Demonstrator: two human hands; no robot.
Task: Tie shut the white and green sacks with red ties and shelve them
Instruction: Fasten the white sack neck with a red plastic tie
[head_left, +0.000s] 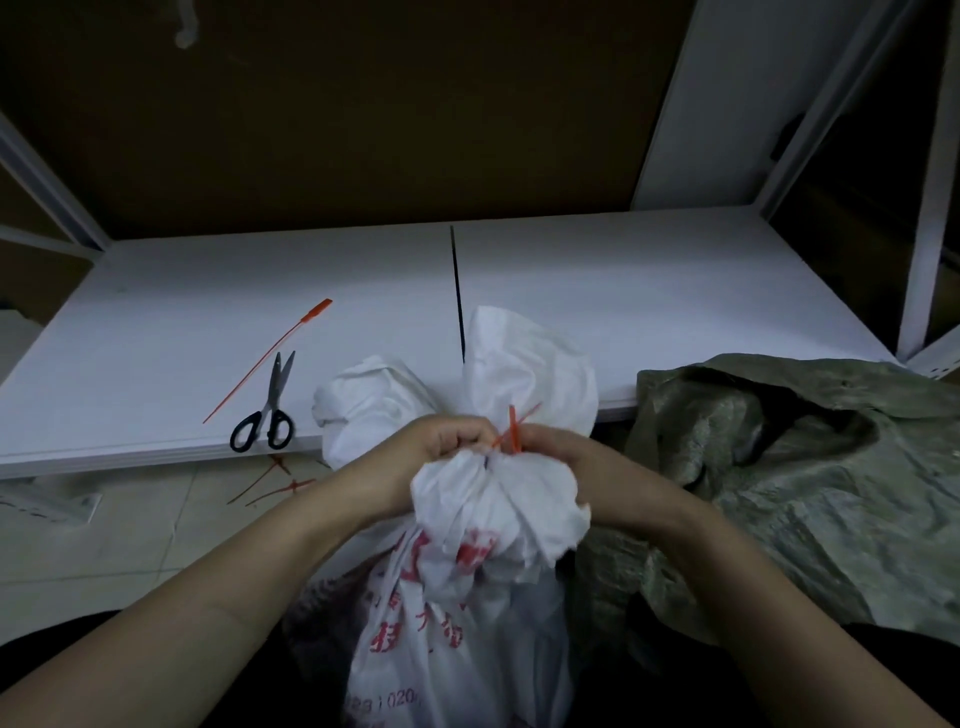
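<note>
Your left hand (447, 441) grips the gathered neck of the white sack (467, 597) standing close before you, while your right hand (553, 449) pinches the red tie (512, 431) looped round it, seemingly mid-tightening. To its right the green sack (779, 467) slumps open, untied. Beyond, the shelf (623, 291) holds a spare red tie (265, 358) and scissors (267, 410), no sack yet.

The white sack (493, 613) bears large red Chinese characters printed across its front, but folds and blur leave them unreadable. Toward six o'clock on the sack, at the frame's lower edge, runs a row of small red digits. "1020" can be made out, and the digits before it are unclear.
</note>
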